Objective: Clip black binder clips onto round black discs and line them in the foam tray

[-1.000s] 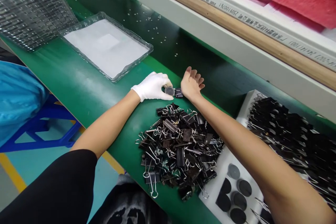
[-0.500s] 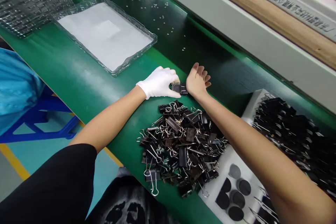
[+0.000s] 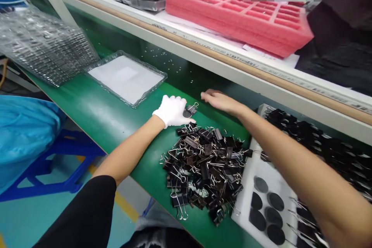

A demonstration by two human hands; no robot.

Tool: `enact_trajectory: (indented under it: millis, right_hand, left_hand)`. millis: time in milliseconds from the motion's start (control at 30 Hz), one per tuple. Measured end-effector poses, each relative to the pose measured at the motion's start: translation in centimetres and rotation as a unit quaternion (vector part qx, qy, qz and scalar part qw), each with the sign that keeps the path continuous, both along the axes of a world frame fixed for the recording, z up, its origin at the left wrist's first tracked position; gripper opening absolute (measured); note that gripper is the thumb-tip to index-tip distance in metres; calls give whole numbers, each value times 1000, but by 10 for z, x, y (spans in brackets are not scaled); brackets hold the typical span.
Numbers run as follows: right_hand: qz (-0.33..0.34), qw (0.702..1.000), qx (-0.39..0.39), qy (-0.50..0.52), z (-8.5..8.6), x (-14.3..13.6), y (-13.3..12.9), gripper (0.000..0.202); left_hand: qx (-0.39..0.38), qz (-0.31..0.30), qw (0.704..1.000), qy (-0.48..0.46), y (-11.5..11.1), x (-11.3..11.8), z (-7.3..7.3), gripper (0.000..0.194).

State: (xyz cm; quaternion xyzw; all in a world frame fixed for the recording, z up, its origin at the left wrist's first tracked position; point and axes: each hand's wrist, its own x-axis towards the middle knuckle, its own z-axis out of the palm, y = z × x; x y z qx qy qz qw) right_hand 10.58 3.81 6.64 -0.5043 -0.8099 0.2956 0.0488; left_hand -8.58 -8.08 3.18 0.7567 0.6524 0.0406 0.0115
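Note:
My left hand [image 3: 171,111], in a white glove, rests on the green table with its thumb and fingers around a black disc [image 3: 187,113]. A black binder clip [image 3: 192,109] with wire handles sits on the disc's right side. My bare right hand [image 3: 219,100] hovers to the right of the clip, apart from it, its fingers loosely stretched leftward with nothing visible in them. A heap of black binder clips [image 3: 205,162] lies just below both hands.
A white foam tray [image 3: 242,195] at the right holds black discs and many clips. Beyond the left hand lies a clear plastic tray [image 3: 135,104] with a white sheet. Stacked clear trays [image 3: 52,46] stand farther left. A shelf edge [image 3: 186,48] with pink foam [image 3: 241,27] runs above.
My right hand has moved off the clip, whose wire handles now show. My left hand remains at the disc. The view has tilted up, bringing the shelf and pink foam into sight.

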Motion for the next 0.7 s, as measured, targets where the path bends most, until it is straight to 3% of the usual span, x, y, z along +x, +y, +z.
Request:
enact_trajectory:
  millis: [100,167,233,333,500,600,700]
  right_hand:
    - [185,974,-125,-36,20,39,-17,31]
    - [234,960,-147,-41,24,54,-32,39]
    - [258,957,-129,-25,23,60,-45,43]
    - [257,961,-101,9,20,60,-55,43]
    - [221,964,-142,45,28,60,-59,41]
    - [212,953,-184,111,30,60,-54,47]
    - [130,958,-212,140,22,51,-41,53]
  left_hand:
    - [-8,-72,997,-17,-5,-13,7,93]
    - [-25,-150,988,-35,-3,-22,7,83]
    - [-42,-185,981,-43,1,-26,4,70]
    - [-38,-167,985,-30,5,-26,4,58]
    - [29,-122,992,14,2,-26,10,69]
    - [-2,-145,989,-4,4,-29,5,70]
    - [-32,-151,988,-12,8,-33,-2,53]
